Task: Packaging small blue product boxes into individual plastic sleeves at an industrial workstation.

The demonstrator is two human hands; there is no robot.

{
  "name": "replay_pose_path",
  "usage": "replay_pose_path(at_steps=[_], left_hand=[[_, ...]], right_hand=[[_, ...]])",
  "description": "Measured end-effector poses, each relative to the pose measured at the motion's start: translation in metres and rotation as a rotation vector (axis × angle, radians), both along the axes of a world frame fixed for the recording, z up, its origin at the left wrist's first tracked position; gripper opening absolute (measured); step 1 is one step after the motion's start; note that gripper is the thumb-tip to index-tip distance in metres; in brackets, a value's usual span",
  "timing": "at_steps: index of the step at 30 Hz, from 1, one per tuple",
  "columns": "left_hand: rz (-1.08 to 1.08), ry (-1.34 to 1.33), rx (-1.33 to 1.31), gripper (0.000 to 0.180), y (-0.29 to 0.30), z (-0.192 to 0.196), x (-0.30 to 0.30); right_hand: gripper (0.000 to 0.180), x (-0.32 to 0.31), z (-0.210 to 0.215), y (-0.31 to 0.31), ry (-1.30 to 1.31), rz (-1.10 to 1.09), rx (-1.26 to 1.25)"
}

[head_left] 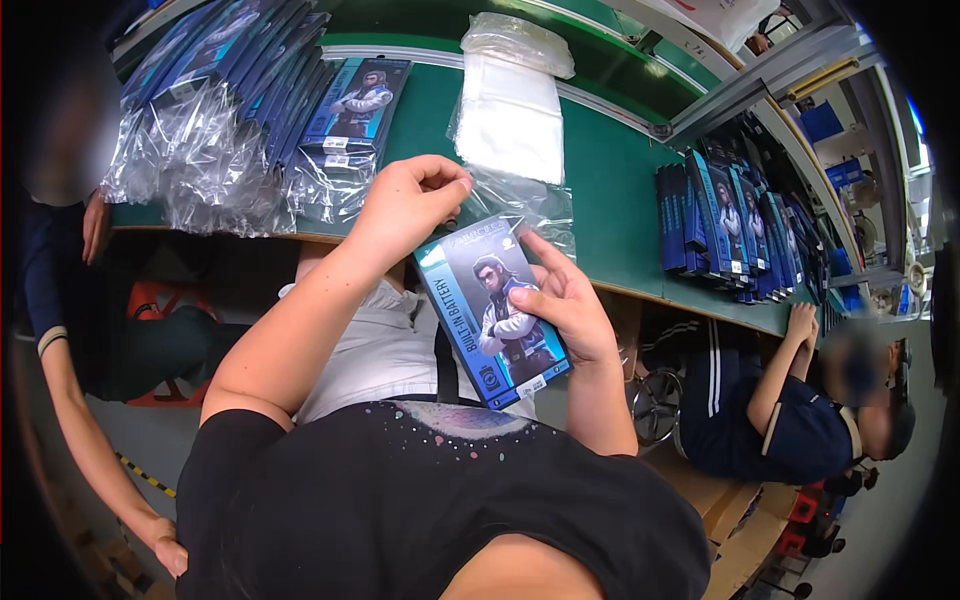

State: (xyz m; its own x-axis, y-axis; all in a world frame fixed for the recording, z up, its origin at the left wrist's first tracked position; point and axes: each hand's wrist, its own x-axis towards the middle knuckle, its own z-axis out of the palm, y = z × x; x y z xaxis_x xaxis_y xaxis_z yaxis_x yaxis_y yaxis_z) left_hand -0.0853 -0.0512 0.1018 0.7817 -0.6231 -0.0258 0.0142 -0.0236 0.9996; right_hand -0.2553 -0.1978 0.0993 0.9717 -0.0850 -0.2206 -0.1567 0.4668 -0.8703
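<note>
Just below the middle of the frame sits a flat blue box (497,312) with a printed figure on its face, tilted, its top end slipped into the mouth of a clear plastic bag (520,205). The right hand (565,300) grips the box along its right edge, thumb across the front and fingers curled behind. The left hand (410,200), above and left of it, pinches the bag's thin film between thumb and fingertips.

The box looks light and stiff (thin card, most likely), so its long edges are the safest hold; corners would dent. The bag is limp, slick and prone to crumpling.

Beyond them the green table (610,190) carries a stack of empty bags (510,105) at upper centre, bagged boxes (230,110) at upper left, and upright boxes (730,225) at right.
</note>
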Motion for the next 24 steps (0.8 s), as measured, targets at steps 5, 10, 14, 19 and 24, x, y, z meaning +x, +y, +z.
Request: replay_pose_path(at_steps=[5, 10, 14, 19, 24], left_hand=[[-0.026, -0.203, 0.145, 0.016, 0.000, 0.003, 0.000], [-0.072, -0.360, 0.288, 0.018, 0.004, 0.010, 0.001], [-0.130, -0.378, 0.285, 0.019, 0.007, 0.013, 0.007], [-0.084, -0.725, 0.140, 0.024, -0.004, 0.008, -0.003], [-0.101, -1.055, 0.023, 0.030, -0.011, -0.007, -0.017]], right_hand=[[0.070, -0.002, 0.004, -0.001, -0.135, -0.138, -0.107], [0.067, -0.005, -0.005, -0.002, -0.142, -0.189, -0.098], [0.065, -0.003, -0.012, 0.007, -0.176, -0.290, -0.170], [0.062, 0.000, -0.011, 0.017, -0.238, -0.457, -0.357], [0.048, 0.003, -0.004, 0.011, -0.122, -0.583, -0.254]])
